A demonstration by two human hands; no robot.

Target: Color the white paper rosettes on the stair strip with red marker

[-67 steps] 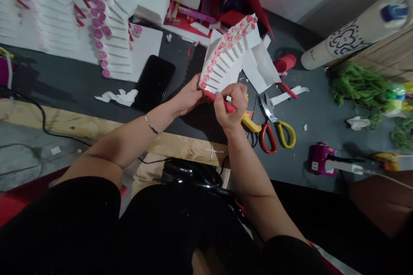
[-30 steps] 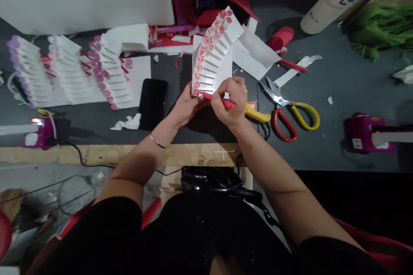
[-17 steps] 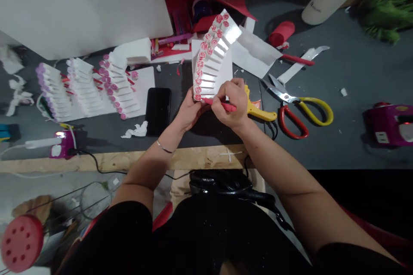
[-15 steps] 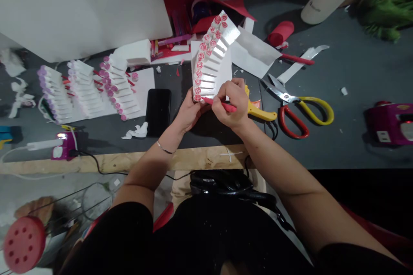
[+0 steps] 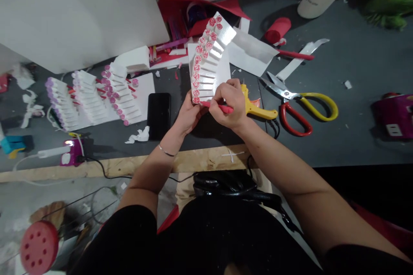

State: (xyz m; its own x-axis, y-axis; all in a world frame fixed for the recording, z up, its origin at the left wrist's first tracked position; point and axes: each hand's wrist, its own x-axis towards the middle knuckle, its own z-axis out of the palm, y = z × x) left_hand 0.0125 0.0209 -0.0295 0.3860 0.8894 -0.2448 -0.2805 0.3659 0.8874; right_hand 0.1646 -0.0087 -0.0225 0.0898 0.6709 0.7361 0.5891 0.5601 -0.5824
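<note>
My left hand [image 5: 189, 115] grips the near end of a white card [image 5: 228, 33] lined with small white pieces, each tipped with a red-patterned rosette [image 5: 197, 67]. A red marker pen [image 5: 225, 108] is pinched in my right hand [image 5: 229, 102], its tip at the nearest rosette by my left fingers. Part of the left fingers is hidden behind the card. Just right of my right hand lies a yellow glue gun [image 5: 263, 112], partly covered by the hand.
Scissors with red and yellow handles [image 5: 288, 94] lie to the right, near a red roll [image 5: 278, 30] and a white bottle [image 5: 314, 2]. To the left are a black phone [image 5: 158, 116], crumpled paper [image 5: 138, 135], and several rows of purple- and pink-tipped pieces [image 5: 118, 94].
The whole view has shifted and tilted slightly. Both hands keep nearly the same pose, with the pen tip staying at the nearest rosette.
</note>
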